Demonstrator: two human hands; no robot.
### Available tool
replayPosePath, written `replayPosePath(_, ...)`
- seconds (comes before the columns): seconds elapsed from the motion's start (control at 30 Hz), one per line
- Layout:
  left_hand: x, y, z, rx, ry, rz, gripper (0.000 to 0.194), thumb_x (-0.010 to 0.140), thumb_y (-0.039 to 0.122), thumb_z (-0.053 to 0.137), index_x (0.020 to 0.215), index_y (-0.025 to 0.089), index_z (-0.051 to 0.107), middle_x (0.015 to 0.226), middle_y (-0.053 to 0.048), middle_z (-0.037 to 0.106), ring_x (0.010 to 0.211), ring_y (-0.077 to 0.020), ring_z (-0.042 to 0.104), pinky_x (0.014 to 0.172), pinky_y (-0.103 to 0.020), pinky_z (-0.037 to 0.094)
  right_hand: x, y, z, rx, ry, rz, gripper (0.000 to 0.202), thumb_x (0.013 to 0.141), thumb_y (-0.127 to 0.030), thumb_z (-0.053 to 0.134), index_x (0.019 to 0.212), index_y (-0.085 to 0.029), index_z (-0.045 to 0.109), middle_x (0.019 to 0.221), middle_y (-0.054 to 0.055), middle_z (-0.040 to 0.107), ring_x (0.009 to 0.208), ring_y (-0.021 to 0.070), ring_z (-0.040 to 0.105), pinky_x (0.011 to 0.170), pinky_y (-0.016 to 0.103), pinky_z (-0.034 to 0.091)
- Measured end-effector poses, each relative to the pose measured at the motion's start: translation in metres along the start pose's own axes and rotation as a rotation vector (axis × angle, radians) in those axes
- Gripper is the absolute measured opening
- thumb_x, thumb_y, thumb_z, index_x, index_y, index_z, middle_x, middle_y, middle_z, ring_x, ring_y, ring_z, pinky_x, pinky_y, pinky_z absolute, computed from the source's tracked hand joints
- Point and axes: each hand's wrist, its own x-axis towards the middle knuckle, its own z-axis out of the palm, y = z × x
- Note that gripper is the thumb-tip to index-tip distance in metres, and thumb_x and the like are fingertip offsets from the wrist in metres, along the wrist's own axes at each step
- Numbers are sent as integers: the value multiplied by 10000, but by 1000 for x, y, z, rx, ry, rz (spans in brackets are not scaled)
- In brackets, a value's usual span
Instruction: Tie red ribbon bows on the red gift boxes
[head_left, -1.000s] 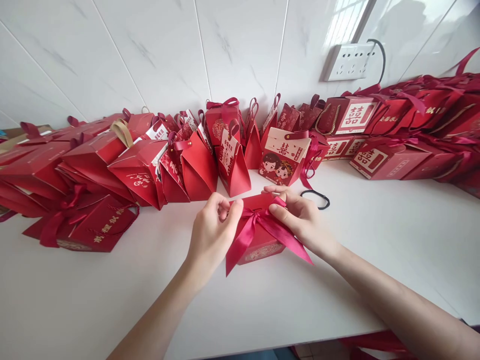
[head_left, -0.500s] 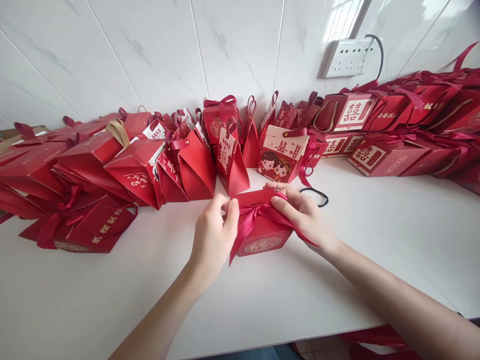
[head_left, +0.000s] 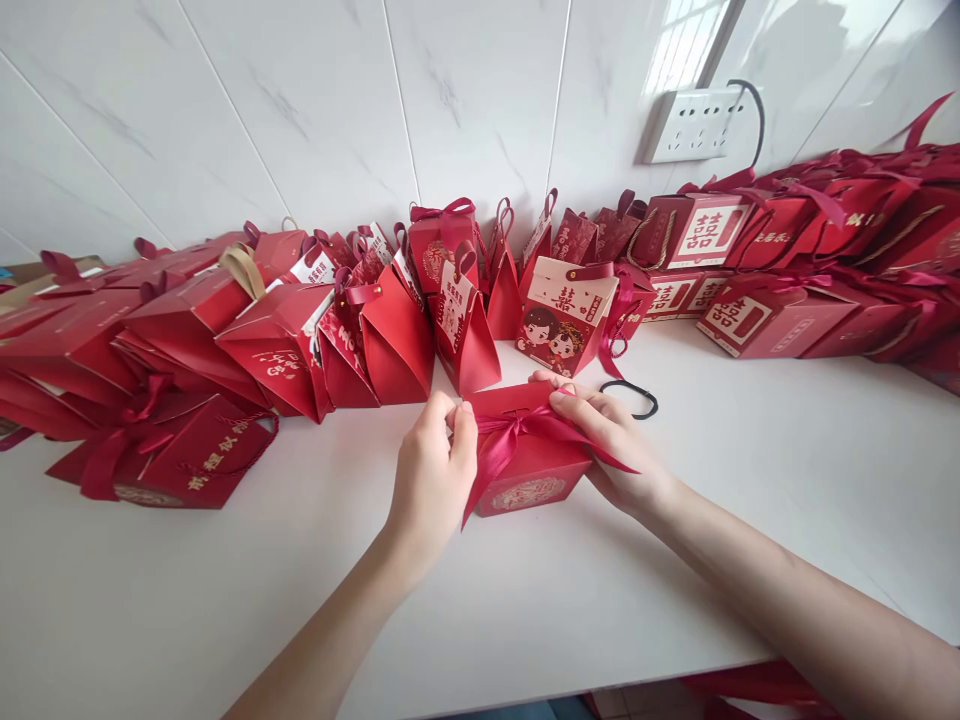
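Note:
A small red gift box [head_left: 534, 470] stands on the white counter [head_left: 525, 600] just in front of me, a dark pink ribbon bow [head_left: 510, 440] tied across its top. My left hand [head_left: 431, 480] pinches the left loop of the bow at the box's left side. My right hand [head_left: 611, 435] wraps the right side of the box, fingers lying over the ribbon's right part. One ribbon tail hangs down the front of the box and another runs under my right hand.
Many red gift bags and boxes line the tiled wall from far left [head_left: 187, 330] to far right [head_left: 825, 260], including one with a cartoon couple [head_left: 564, 315]. A black hair tie [head_left: 634, 398] lies right of my hand. A power strip [head_left: 697, 122] hangs on the wall.
The box has been pushed a little away from me and set straighter. The ribbon tails, spread wide one second ago, are drawn in tighter, and my right hand has closed around the box's side.

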Motion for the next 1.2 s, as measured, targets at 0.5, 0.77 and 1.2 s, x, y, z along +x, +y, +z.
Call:
replayPosePath(0.5, 9, -15, -5, 35, 83, 559, 160, 839, 207, 517, 997, 221, 501, 1009, -63, 570, 989, -204, 526, 884, -362, 429, -7, -13, -17, -205, -155, 3, 500, 727, -461, 716, 1115, -265, 469, 1246, 69, 546, 982, 210, 621, 776, 321, 509)
replayPosePath(0.77, 16, -15, -22, -48, -86, 194, 346, 778, 361, 561, 1077, 213, 472, 1022, -64, 574, 1017, -223, 549, 883, -370, 421, -8, -27, -27, -404, -61, -52, 367, 760, -512, 658, 998, -260, 537, 1146, 46, 582, 990, 214, 595, 748, 317, 503)
replayPosePath(1.2, 24, -9, -50, -68, -724, -140, 362, 806, 505, 552, 611, 200, 560, 558, 27, 503, 509, -126, 460, 485, -223, 322, -10, -43, -43, -701, -457, 103, 403, 781, -471, 647, 538, -168, 537, 483, -43, 380, 456, 74, 302, 442, 243, 195)
